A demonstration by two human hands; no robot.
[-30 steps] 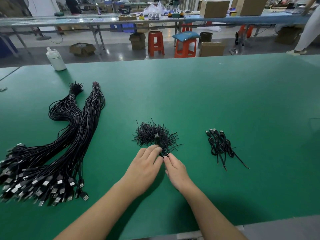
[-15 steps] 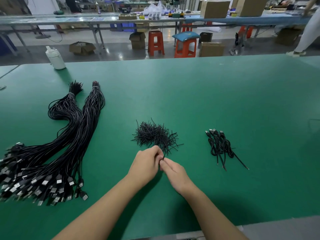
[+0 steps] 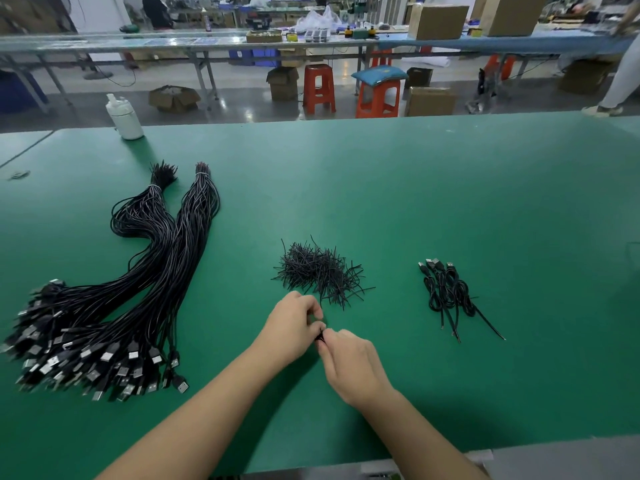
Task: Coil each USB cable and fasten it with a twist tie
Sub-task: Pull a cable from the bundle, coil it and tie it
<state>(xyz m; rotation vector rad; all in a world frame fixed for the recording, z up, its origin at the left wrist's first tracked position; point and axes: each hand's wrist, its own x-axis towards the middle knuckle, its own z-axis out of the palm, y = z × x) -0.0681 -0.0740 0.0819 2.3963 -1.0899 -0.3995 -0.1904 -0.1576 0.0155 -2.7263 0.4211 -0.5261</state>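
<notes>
Two big bundles of black USB cables (image 3: 145, 289) lie on the left of the green table (image 3: 450, 188), plugs toward me. A loose pile of black twist ties (image 3: 318, 271) sits in the middle. Three coiled, tied cables (image 3: 446, 292) lie to its right. My left hand (image 3: 294, 327) is closed into a fist just below the tie pile, and my right hand (image 3: 349, 365) pinches against it. Only a small black piece (image 3: 320, 336) of cable or tie shows between the fingertips. The rest of what they hold is hidden.
A white plastic bottle (image 3: 124, 116) stands at the table's far left edge. Beyond the table are orange stools (image 3: 318, 88), cardboard boxes and another long workbench. The table's near edge runs just under my forearms.
Both hands drew back from the tie pile toward me. My left hand went from flat fingers to a fist, and my right hand closed in against it.
</notes>
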